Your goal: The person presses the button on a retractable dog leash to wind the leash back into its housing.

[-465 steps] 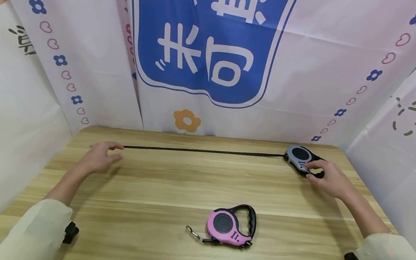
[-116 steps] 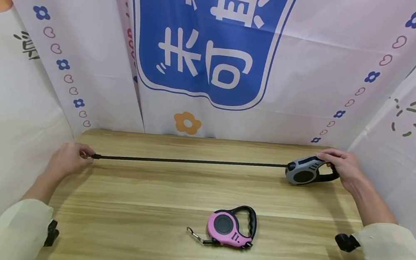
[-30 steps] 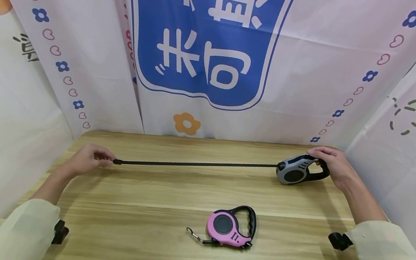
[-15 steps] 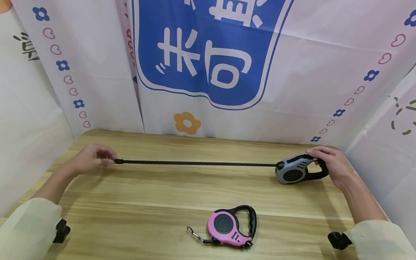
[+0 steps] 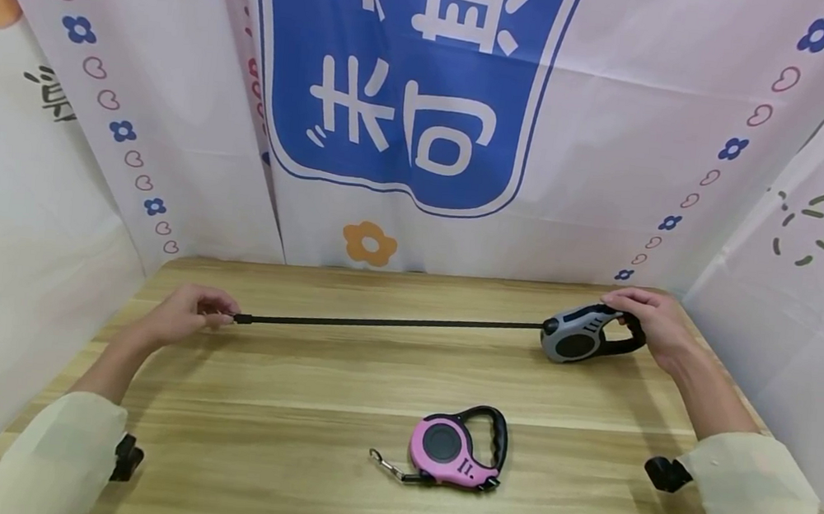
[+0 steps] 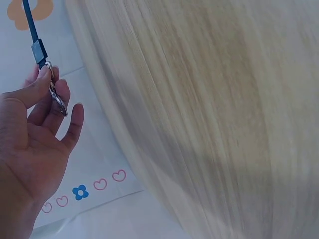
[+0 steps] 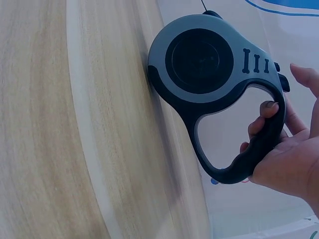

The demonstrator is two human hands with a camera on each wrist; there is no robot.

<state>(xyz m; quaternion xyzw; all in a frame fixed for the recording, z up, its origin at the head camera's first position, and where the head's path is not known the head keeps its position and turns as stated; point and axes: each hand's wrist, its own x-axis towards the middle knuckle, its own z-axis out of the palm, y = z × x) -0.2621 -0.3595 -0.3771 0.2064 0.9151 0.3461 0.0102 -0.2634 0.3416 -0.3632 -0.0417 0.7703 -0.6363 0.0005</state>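
A grey and black retractable dog leash (image 5: 561, 337) is at the back right. My right hand (image 5: 662, 329) grips its black handle (image 7: 261, 149), fingers curled through the loop; the thumb is lifted near the button in the right wrist view. From its nose the black strap (image 5: 391, 322) runs out straight to the left. My left hand (image 5: 186, 314) pinches the metal clip (image 6: 57, 97) at the strap's end between thumb and fingers. A pink and black retractable leash (image 5: 438, 450) lies nearer the front, untouched, its own clip (image 5: 386, 465) pointing left.
Both hands work over a wood-grain table (image 5: 275, 442). A white printed cloth (image 5: 616, 144) rises behind its back edge, with similar cloth walls at left and right. Black wrist-camera mounts (image 5: 128, 458) sit below the sleeves.
Since 3.9 s ago my hands have drawn closer and the exposed strap is shorter. At 15.5 s the grey leash lay farther back, my right fingers at its handle; now that hand grips it.
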